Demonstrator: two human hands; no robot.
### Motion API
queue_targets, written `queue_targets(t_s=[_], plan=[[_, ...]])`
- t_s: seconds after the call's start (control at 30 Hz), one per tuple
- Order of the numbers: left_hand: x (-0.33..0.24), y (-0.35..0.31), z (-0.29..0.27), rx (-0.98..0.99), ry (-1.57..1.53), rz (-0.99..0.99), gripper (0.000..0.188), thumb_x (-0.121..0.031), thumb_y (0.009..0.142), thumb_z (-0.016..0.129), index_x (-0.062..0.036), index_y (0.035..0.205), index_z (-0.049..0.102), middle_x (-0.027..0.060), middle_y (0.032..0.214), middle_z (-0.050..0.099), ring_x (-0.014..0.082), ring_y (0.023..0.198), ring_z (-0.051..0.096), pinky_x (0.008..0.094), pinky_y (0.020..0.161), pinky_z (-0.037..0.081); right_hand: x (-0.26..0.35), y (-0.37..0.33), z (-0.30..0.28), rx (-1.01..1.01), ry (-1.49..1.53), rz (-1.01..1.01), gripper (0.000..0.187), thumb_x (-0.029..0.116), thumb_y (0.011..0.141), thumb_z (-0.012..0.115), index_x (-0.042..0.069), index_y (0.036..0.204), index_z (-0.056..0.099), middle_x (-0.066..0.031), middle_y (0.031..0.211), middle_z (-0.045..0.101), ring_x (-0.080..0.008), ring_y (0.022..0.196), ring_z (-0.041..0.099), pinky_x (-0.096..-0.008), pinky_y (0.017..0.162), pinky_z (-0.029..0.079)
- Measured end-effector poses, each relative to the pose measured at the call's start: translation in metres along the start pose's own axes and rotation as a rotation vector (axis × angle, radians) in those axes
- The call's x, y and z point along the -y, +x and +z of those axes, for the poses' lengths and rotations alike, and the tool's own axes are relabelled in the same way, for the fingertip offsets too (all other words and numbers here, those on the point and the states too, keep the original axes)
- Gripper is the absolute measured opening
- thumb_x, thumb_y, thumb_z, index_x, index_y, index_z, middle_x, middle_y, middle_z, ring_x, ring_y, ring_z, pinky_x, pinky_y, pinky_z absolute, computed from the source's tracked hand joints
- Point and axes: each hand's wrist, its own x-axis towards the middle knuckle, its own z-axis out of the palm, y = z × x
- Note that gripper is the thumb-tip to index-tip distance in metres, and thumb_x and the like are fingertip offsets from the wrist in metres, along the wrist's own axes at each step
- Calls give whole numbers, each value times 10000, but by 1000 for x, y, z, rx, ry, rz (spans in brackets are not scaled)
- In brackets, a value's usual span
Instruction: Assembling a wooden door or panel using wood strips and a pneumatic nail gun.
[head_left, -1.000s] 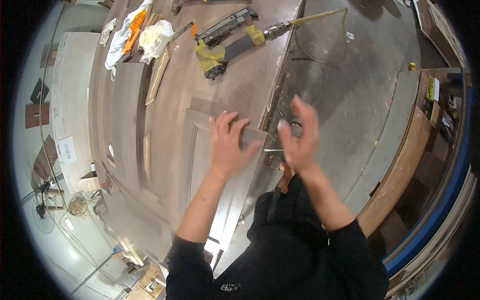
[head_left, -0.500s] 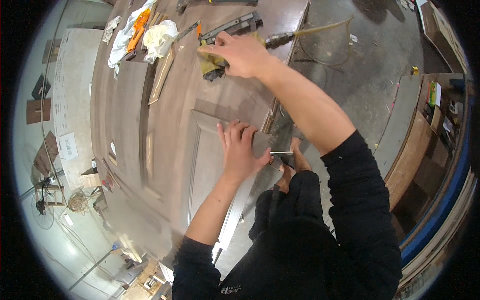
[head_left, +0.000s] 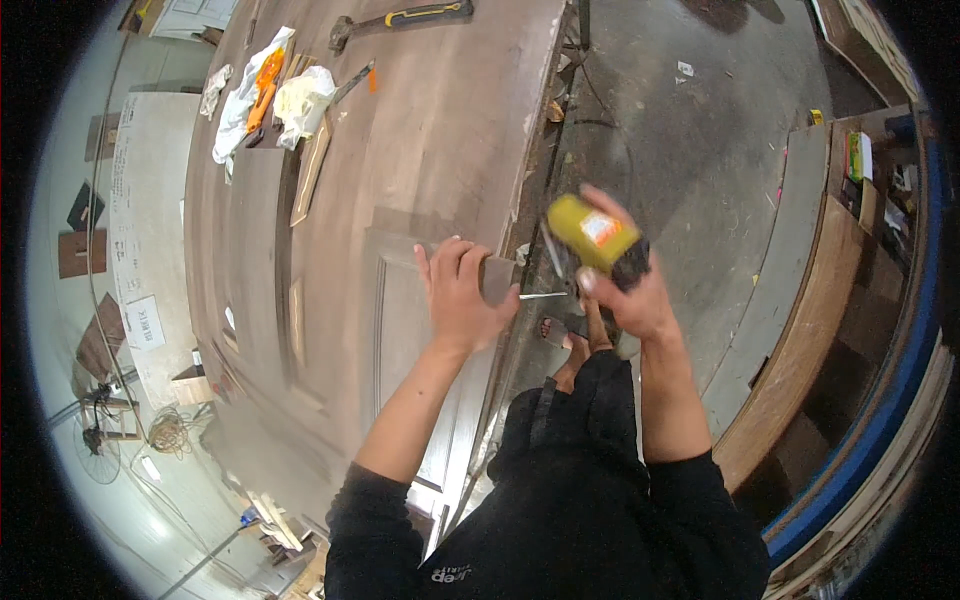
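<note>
My left hand (head_left: 466, 300) is curled over the corner of a grey-brown framed wooden panel (head_left: 400, 300) near the table's right edge. By its thumb a thin white stick (head_left: 542, 296) pokes out past the edge; whether the thumb pinches it is hidden. Off that edge, above the floor, my right hand (head_left: 640, 300) is closed around a yellow and black nail gun (head_left: 592, 232), blurred by motion. The gun is close to the stick, with a gap showing between them.
A hammer (head_left: 400, 18) lies at the far end of the wooden tabletop (head_left: 440, 120). Left of it are white cloths (head_left: 303, 105), an orange-handled tool (head_left: 264, 88) and narrow wood strips (head_left: 312, 175). A shelf with wooden sides (head_left: 800, 340) stands at the right.
My right hand has lifted the nail gun off the tabletop and brought it rightward and nearer, past the table edge. The hammer now shows fully. My left hand stays on the panel corner.
</note>
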Motion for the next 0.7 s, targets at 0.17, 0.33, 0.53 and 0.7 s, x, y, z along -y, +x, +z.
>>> queue_targets(t_s=[0.17, 0.33, 0.53, 0.7], plan=[[-1, 0, 1, 7, 11, 27, 603, -268, 678, 834, -97, 1188, 563, 122, 1206, 509, 360, 1222, 492, 663, 1184, 163, -63, -68, -5, -7, 351, 120, 941, 415, 789, 825, -24, 1511, 411, -141, 1429, 568, -227, 1313, 544, -369, 1117, 407], [0, 2, 0, 44, 22, 26, 595, -274, 693, 817, -86, 1194, 556, 134, 1206, 505, 380, 1208, 495, 654, 1193, 153, -98, -82, 20, -130, 588, 162, 1059, 365, 676, 813, 10, 1540, 313, -187, 1104, 656, -143, 559, 558, -249, 518, 459], [0, 2, 3, 34, 32, 32, 604, -227, 662, 832, -96, 1190, 571, 115, 1202, 514, 359, 1221, 480, 637, 1201, 162, -116, -85, 22, -53, 690, 101, 925, 310, 780, 825, -13, 1522, 376, -113, 1392, 593, -196, 1267, 562, -338, 1106, 410], [1, 2, 1, 44, 33, 34, 592, -229, 662, 832, -90, 1178, 577, 115, 1195, 516, 356, 1222, 480, 639, 1203, 157, -119, -85, 22, -47, 705, 96, 911, 275, 780, 811, -12, 1522, 369, -120, 1388, 593, -201, 1276, 557, -344, 1107, 411]])
